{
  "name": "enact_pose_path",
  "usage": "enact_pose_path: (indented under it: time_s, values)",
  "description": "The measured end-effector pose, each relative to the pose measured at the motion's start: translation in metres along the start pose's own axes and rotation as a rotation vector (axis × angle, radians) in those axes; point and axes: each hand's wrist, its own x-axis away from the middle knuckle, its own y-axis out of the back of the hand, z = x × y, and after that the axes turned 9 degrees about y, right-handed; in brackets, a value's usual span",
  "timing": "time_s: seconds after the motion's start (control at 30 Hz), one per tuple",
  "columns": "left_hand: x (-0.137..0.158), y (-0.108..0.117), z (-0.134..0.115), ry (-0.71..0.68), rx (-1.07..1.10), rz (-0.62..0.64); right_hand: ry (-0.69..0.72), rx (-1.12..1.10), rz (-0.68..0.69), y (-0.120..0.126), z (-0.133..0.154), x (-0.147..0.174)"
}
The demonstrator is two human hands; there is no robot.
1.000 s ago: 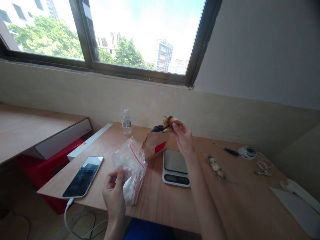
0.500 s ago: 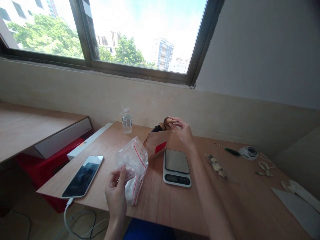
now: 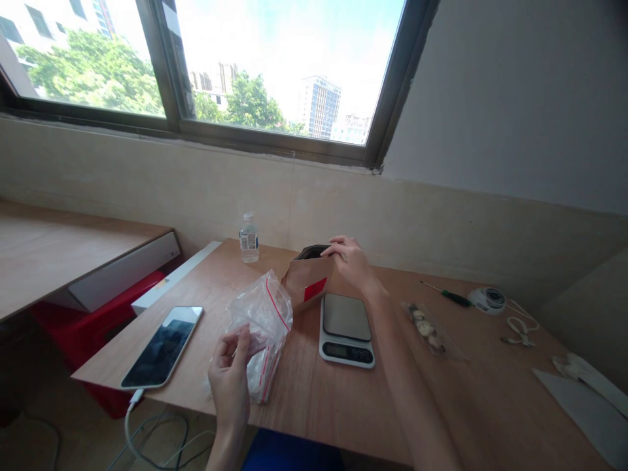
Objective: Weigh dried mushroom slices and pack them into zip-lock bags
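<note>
My left hand [image 3: 229, 373] is closed in a pinch on a clear zip bag [image 3: 267, 304] with a red seal line. Under it lie more clear zip bags [image 3: 262, 379]. My right hand [image 3: 350, 261] reaches to the right side of the mouth of a brown paper bag [image 3: 301, 278] with a red patch. Its fingers are bent together over the rim, and their tips are partly hidden. Whether they hold anything does not show. Just in front of the paper bag stands a white kitchen scale [image 3: 346, 327] with a bare metal plate.
A phone [image 3: 164, 347] on a white cable lies at the left. Behind stands a water bottle [image 3: 249, 241]. To the right are a clear bag of mushrooms [image 3: 428, 329], a green-handled screwdriver [image 3: 455, 297], a white dome camera [image 3: 488, 299] and a white sheet [image 3: 583, 412].
My right hand has gone slightly down and left to the paper bag's mouth. The brown mushrooms it held above the rim are out of sight. The left hand barely moved.
</note>
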Motion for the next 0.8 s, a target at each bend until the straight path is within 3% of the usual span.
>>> enact_pose_path:
  time_s: [0.1, 0.23, 0.4, 0.47, 0.53, 0.7, 0.8]
  values:
    - [-0.001, 0.001, 0.0, -0.003, 0.009, 0.001, -0.012, -0.023, -0.08, 0.001, 0.008, 0.001]
    - [0.001, 0.001, -0.002, -0.028, -0.026, 0.034, -0.073, -0.201, -0.161, 0.006, 0.047, 0.011]
    - [0.012, -0.003, -0.003, -0.116, -0.121, 0.174, -0.299, -0.592, 0.17, 0.007, 0.101, 0.035]
    - [0.015, -0.004, -0.003, -0.141, -0.175, 0.234, -0.348, -0.68, 0.232, 0.003, 0.11, 0.042]
    - [0.016, -0.005, -0.004, -0.15, -0.218, 0.271, -0.421, -0.723, 0.163, -0.003, 0.11, 0.046]
    - [0.014, -0.007, -0.011, -0.117, -0.223, 0.362, -0.626, -0.722, -0.255, -0.02, 0.097, 0.051]
    - [0.013, -0.006, -0.013, -0.089, -0.255, 0.448, -0.675, -0.662, -0.312, -0.029, 0.097, 0.06]
